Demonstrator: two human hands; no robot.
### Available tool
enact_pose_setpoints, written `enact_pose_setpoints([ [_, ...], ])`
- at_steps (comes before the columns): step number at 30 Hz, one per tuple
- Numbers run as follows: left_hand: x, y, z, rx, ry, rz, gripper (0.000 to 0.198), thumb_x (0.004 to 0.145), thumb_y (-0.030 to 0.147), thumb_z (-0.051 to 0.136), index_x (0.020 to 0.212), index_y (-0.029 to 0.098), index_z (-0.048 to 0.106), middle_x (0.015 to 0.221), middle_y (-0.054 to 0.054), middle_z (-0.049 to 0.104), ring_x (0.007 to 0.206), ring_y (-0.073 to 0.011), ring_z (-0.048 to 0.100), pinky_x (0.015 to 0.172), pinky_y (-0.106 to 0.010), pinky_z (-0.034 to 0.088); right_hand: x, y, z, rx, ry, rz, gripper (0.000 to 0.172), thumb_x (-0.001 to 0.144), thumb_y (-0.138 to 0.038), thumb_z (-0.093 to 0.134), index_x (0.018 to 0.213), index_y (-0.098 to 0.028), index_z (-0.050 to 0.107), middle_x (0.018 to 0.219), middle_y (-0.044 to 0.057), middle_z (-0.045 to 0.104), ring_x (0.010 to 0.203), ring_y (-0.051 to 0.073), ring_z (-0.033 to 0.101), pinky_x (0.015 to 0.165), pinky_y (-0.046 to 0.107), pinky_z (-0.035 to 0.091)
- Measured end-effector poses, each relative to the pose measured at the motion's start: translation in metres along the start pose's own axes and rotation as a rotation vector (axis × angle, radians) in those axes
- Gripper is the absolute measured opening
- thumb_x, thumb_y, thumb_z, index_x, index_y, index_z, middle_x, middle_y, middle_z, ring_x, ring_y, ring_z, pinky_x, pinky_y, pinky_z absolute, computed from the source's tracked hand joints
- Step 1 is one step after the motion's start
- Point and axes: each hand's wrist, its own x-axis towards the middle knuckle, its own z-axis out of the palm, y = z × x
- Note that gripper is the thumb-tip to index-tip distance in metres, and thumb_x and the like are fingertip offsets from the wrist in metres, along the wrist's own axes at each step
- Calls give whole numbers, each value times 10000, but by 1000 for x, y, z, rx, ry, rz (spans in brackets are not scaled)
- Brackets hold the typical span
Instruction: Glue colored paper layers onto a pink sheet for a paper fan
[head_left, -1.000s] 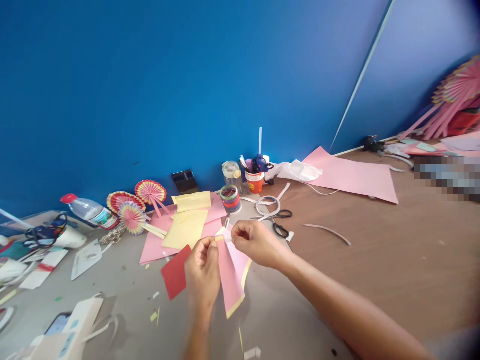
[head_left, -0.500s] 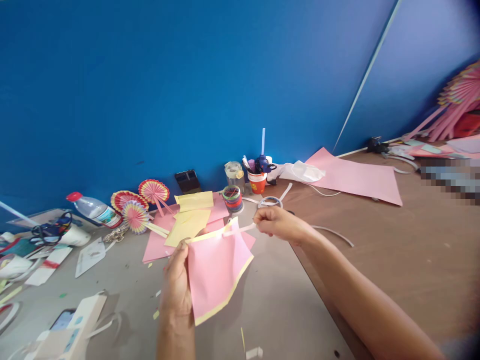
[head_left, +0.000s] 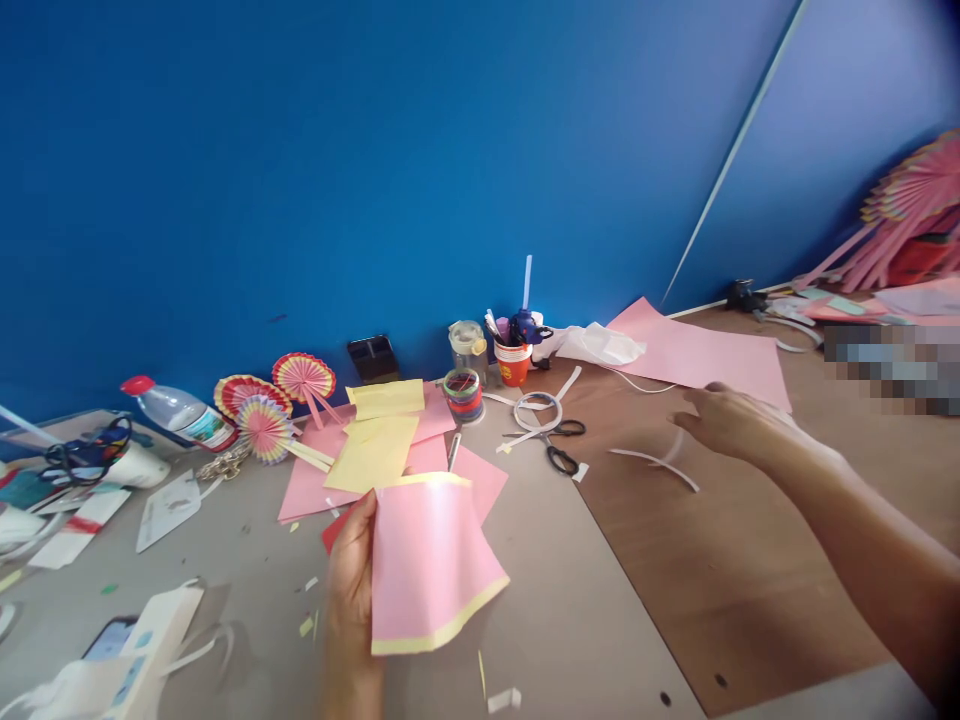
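Observation:
My left hand [head_left: 354,575] is closed on the left edge of a pink paper sheet [head_left: 427,560] with yellow borders along its top and bottom. The sheet bends slightly and is held above the grey table. A bit of red shows behind that hand. Out to the right, my right hand [head_left: 739,425] is over the brown tabletop, its fingers apart and somewhat smeared. A faint, blurred whitish strip [head_left: 677,445] hangs just below its fingertips; whether it still touches them is unclear. Another white strip [head_left: 660,468] lies beneath.
Black-handled scissors [head_left: 562,450] and a tape roll [head_left: 538,411] lie mid-table. Behind the held sheet are yellow sheets [head_left: 375,450] on pink paper. Paper fans [head_left: 304,378], a bottle [head_left: 180,412], a jar [head_left: 468,345] and a red cup [head_left: 513,364] line the blue wall.
My right hand has moved away from the sheet to the right, and the white strip has come off its top edge. The scissors and tape roll are now uncovered. My left hand keeps its hold.

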Motion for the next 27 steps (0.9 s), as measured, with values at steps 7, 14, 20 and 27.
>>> enact_pose_setpoints([
  [7,3,1,-10,50,215,-44,321,869,170,500,1165,106,608,796,-76,757,828,-243,728,872,-402,556,-16,-91,14,30,-93,-354,186,817,-198,524,670,-181,638,809,89,654,885,240,583,846,350,395],
  [14,-11,2,1,16,211,-13,245,820,169,562,1043,142,658,832,-51,757,814,-224,725,871,-391,551,-42,-196,67,649,-537,-630,654,778,-212,599,1401,-186,404,1416,124,447,1228,236,473,988,358,399],
  [20,-14,2,-4,119,182,26,203,801,212,600,979,147,673,791,-52,740,780,-227,716,786,-367,559,-33,-223,84,790,-958,-571,379,798,-151,508,1153,-156,641,1071,65,679,939,168,619,821,274,474],
  [27,-3,-6,-40,638,257,367,200,674,295,744,703,159,600,693,-2,668,617,-141,631,598,-235,496,-14,-187,60,550,-990,-545,381,751,-98,485,1013,-237,726,944,3,717,793,157,632,666,233,446],
])
